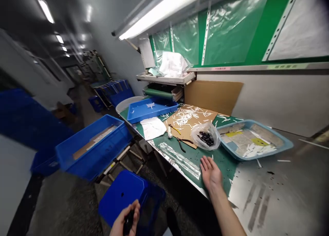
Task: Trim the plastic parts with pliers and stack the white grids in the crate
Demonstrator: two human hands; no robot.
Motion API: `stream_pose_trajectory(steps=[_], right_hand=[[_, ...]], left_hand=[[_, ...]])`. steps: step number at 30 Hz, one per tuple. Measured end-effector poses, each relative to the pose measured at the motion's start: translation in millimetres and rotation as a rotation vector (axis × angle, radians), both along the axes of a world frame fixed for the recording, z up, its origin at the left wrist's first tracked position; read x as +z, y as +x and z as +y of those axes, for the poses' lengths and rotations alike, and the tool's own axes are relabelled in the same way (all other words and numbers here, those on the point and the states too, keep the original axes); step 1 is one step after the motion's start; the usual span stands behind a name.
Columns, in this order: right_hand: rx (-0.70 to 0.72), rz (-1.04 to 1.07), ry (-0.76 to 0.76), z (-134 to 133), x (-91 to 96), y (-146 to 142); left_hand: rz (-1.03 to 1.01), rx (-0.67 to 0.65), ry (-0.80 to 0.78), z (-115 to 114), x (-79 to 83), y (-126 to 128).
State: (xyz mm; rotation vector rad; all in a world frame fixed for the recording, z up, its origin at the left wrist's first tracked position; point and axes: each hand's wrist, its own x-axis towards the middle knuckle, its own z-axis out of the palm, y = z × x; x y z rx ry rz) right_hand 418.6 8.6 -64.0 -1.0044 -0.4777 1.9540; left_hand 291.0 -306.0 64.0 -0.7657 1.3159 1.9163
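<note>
My left hand (120,222) is low in the view, in front of a blue stool, its fingers curled round a small black object (129,223) whose kind I cannot make out. Palm up and fingers extended, my right hand (211,173) is over the green mat (167,146) at the bench's near edge and holds nothing. Just beyond it is a clear plastic bag (215,140) of small black parts. A clear plastic strip (181,159) lies left of this hand. Pliers with dark handles (181,144) and yellow-handled cutters (174,128) lie farther back.
White sticks (189,116) are scattered over cardboard (177,121). A light-blue basin (257,157) with white pieces stands on the right. A blue tray (136,116) and white cloth (153,128) are at the far left. Beside the bench are a blue crate (77,164) and blue stool (123,191).
</note>
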Motion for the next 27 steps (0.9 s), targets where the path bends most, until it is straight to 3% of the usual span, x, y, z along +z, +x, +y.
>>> stream_pose_trajectory(steps=[1, 3, 5, 6, 8, 9, 10, 11, 13, 15, 17, 20, 22, 24, 27], right_hand=[[-0.020, 0.006, 0.030, -1.5, 3.6, -4.2], [0.088, 0.052, 0.108, -8.1, 12.3, -21.0], [0.242, 0.077, 0.038, -11.5, 17.9, -40.0], [0.237, 0.057, -0.016, -10.2, 18.5, -45.1], [0.033, -0.028, -0.069, -2.9, 16.5, -40.2], [-0.111, -0.085, -0.067, 1.6, 15.1, -30.6], [-0.341, -0.178, -0.061, 5.7, 14.3, -18.6], [-0.457, -0.240, -0.032, 9.3, 14.4, -6.8], [-0.465, -0.335, 0.065, 15.2, 18.0, 6.2], [-0.305, -0.452, 0.196, 22.3, 24.3, -3.9], [-0.064, -0.616, 0.395, 33.4, 30.0, -33.8], [0.291, -1.003, 0.888, 55.4, 34.5, -83.8], [0.470, -1.305, 1.103, 69.0, 36.4, -103.8], [0.600, -1.517, 1.175, 78.4, 40.1, -112.0], [0.718, -1.640, 1.203, 84.3, 52.8, -118.7]], left_hand=[[0.034, -0.057, -0.014, 23.5, 7.3, -24.4], [0.082, -0.196, 0.008, 71.3, 20.2, -69.1], [0.096, -0.310, 0.049, 118.2, 29.3, -104.6], [0.099, -0.351, 0.070, 140.1, 32.2, -117.9], [0.099, -0.423, 0.113, 178.1, 34.0, -135.0], [0.093, -0.459, 0.134, 193.5, 32.7, -139.3], [0.080, -0.495, 0.152, 206.3, 29.9, -141.3], [0.056, -0.529, 0.167, 216.7, 25.6, -141.5], [-0.023, -0.575, 0.177, 231.4, 14.3, -138.9], [-0.095, -0.584, 0.161, 240.8, 2.9, -135.9], [-0.121, -0.565, 0.147, 247.6, -4.6, -135.0], [-0.103, -0.522, 0.138, 255.4, -6.6, -138.4], [-0.087, -0.502, 0.141, 259.5, -4.8, -142.1], [-0.071, -0.489, 0.149, 263.7, -3.7, -145.5], [-0.060, -0.481, 0.150, 272.6, -5.1, -148.7]])
